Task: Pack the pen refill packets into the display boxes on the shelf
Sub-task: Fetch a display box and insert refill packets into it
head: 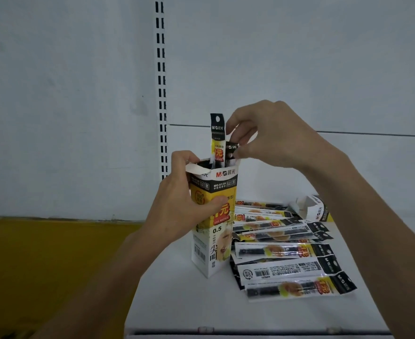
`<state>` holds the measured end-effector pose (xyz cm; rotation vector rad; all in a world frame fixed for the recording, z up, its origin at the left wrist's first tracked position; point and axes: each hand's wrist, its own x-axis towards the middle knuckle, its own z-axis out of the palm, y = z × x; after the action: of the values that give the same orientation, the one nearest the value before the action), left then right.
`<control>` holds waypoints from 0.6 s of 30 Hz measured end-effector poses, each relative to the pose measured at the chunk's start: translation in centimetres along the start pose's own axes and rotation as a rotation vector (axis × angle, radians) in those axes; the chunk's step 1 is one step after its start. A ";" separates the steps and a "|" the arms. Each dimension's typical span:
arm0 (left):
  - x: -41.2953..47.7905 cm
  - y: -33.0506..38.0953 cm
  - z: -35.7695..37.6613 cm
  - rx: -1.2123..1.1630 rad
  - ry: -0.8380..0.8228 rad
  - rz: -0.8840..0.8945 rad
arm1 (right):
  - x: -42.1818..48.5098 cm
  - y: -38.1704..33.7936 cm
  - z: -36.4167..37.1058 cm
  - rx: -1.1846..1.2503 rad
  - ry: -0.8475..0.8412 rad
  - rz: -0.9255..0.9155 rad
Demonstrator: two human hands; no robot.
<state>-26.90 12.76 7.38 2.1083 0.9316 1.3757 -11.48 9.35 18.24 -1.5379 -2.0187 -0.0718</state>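
- Yellow, white and black cardboard: one upright box [213, 241] stands on the white shelf [177, 302], its top open and a torn flap bent out at the left rim.
- One left hand [184, 204] grips the upright box, thumb across the front face and fingers curled round the far side near the rim.
- One right hand [270, 140] hovers over the opening, thumb and fingertips pinching the black top of a short-showing packet [231, 150] whose lower part is already inside the box.
- One tall packet [217, 138] stands in the same opening just to the left, about half of it sticking up, untouched by either hand.
- So two packets show in the box.
- Loose packets [287, 250] lie flat in an overlapping pile just right of the box; at least eight show, but the overlap hides the exact number.
- One second box [314, 209] lies on its side behind the pile, open end toward the left.
- One slotted metal strip [161, 81] runs up the grey back wall.
- One yellow panel [42, 253] lies at the lower left.
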 end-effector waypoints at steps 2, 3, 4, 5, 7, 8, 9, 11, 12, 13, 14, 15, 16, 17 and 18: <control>0.0 0.0 0.0 -0.002 -0.006 -0.003 | 0.2 0.2 0.3 -0.031 0.065 -0.007; 0.0 0.0 0.0 -0.005 -0.007 -0.003 | 0.1 0.3 0.6 -0.047 0.093 -0.019; 0.0 0.0 0.1 -0.008 -0.007 -0.001 | 0.0 0.4 1.2 -0.064 0.112 -0.036; 0.0 0.0 0.1 -0.010 -0.006 0.001 | -0.2 0.4 1.7 -0.086 0.123 -0.058; 0.0 0.1 0.1 -0.014 -0.005 0.003 | -0.5 0.6 2.8 -0.135 0.138 -0.095; 0.0 0.1 0.1 -0.017 -0.005 0.004 | -0.6 0.8 3.2 -0.151 0.142 -0.110; 0.0 0.0 0.1 -0.020 -0.003 0.005 | -0.8 1.0 3.7 -0.164 0.139 -0.126; 0.1 -0.1 0.1 -0.021 0.002 0.001 | -1.2 1.3 4.5 -0.172 0.104 -0.141; 0.1 -0.1 0.1 -0.020 0.003 0.001 | -1.4 1.4 4.8 -0.164 0.080 -0.137; 0.2 -0.1 0.2 -0.016 0.004 0.004 | -1.5 1.4 4.8 -0.152 0.053 -0.132; 0.3 0.0 0.3 -0.011 0.002 0.006 | -1.5 1.5 4.6 -0.142 0.016 -0.123; 0.4 0.1 0.4 -0.006 -0.005 0.006 | -1.6 1.5 4.2 -0.130 -0.024 -0.110; 0.4 0.2 0.5 0.001 -0.016 0.005 | -1.5 1.5 3.7 -0.107 -0.050 -0.093; 0.5 0.3 0.6 0.009 -0.026 0.005 | -1.5 1.6 3.2 -0.072 -0.036 -0.077; 0.5 0.3 0.7 0.017 -0.035 0.006 | -1.4 1.7 2.8 -0.013 0.025 -0.058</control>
<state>-26.06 12.93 7.67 2.1428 0.9264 1.3337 -10.94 9.76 14.77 -1.4792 -2.0467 -0.1264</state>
